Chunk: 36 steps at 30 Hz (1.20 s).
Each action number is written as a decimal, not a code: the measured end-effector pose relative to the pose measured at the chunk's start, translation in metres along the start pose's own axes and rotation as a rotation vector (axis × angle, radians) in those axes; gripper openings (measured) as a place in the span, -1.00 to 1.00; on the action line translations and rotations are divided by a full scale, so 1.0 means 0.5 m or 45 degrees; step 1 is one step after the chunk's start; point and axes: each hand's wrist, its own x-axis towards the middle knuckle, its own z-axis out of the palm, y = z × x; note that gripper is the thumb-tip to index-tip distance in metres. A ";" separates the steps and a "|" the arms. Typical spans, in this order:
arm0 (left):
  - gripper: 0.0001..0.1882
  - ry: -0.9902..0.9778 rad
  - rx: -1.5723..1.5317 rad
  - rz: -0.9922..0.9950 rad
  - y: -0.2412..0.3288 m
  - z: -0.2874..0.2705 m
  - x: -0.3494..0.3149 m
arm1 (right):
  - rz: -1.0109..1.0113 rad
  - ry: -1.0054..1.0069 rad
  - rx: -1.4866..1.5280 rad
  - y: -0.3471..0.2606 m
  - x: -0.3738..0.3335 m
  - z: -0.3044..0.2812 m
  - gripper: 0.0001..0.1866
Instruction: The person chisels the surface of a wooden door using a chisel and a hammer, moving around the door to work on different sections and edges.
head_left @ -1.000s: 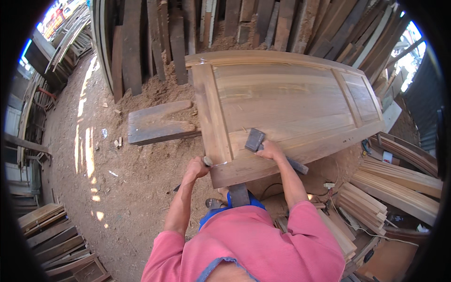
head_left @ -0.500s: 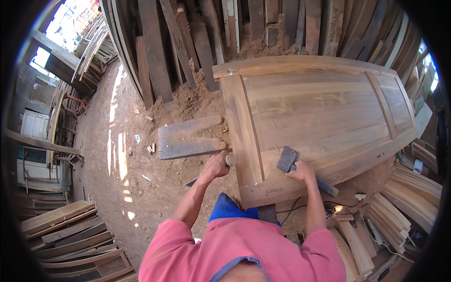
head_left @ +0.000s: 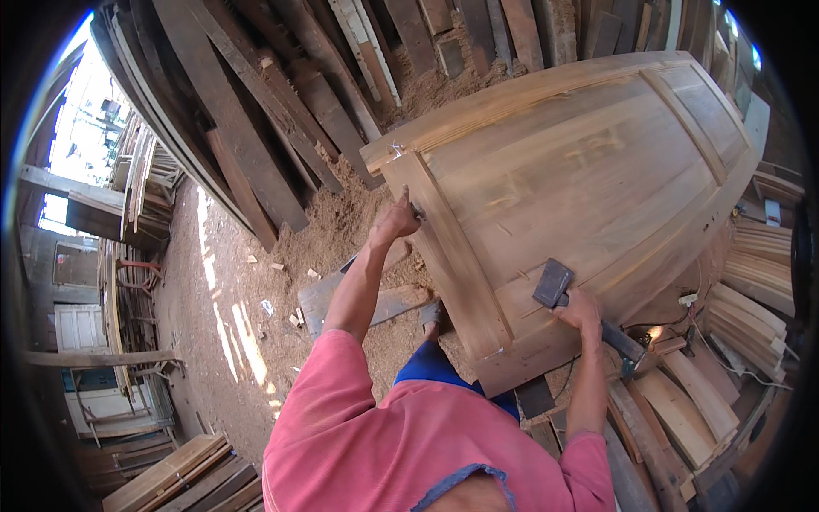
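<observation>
A panelled wooden door (head_left: 546, 205) lies flat before me, its near-left end toward my body. My left hand (head_left: 397, 224) is at that end's edge, index finger stretched along it and the other fingers curled round a tool. Only a dark bit of the tool shows beside the fingers, and a dark blade-like piece (head_left: 348, 264) sticks out behind my wrist; its kind I cannot make out. Above the door's near edge, my right hand (head_left: 580, 309) grips a dark mallet with a blocky head (head_left: 554, 283). Thin wood slivers (head_left: 505, 229) lie on the panel.
A notched board (head_left: 388, 302) lies on the sawdust-covered floor left of the door. Rough planks (head_left: 256, 94) lean along the far side. Stacked timber (head_left: 682, 401) and a cable (head_left: 725, 363) lie at right, more boards (head_left: 183, 474) at lower left.
My left hand has moved farther up along the door's end, and its index finger now points out. The mallet stays in my right hand over the near edge. The view has turned.
</observation>
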 end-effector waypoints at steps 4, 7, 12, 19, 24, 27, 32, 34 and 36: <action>0.29 0.060 -0.019 0.122 -0.067 -0.059 0.151 | 0.157 0.037 -0.004 -0.043 -0.023 0.016 -0.41; 0.46 -0.071 -0.034 0.123 -0.121 -0.076 0.267 | 0.333 0.019 0.071 -0.064 -0.015 0.024 -0.37; 0.44 -0.172 0.166 0.264 -0.110 -0.108 0.321 | 0.565 0.019 0.127 -0.047 0.003 0.090 -0.24; 0.24 -0.020 0.079 0.389 -0.171 -0.093 0.280 | 0.679 -0.020 0.129 -0.109 0.013 0.063 -0.23; -0.16 -0.082 0.108 0.525 -0.143 -0.120 0.226 | 0.671 0.004 0.145 -0.088 0.006 0.082 -0.26; -0.21 -0.216 0.032 0.361 -0.157 -0.139 0.242 | 0.672 0.030 0.130 -0.099 0.008 0.074 -0.29; -0.25 0.000 0.019 0.444 -0.189 -0.112 0.268 | 0.718 0.036 0.188 -0.098 0.022 0.076 -0.22; -0.22 -0.188 0.078 0.375 -0.165 -0.131 0.256 | 0.716 0.030 0.222 -0.127 0.008 0.044 -0.22; -0.15 -0.326 0.054 0.422 -0.155 -0.137 0.248 | 0.727 0.038 0.193 -0.127 0.003 0.047 -0.27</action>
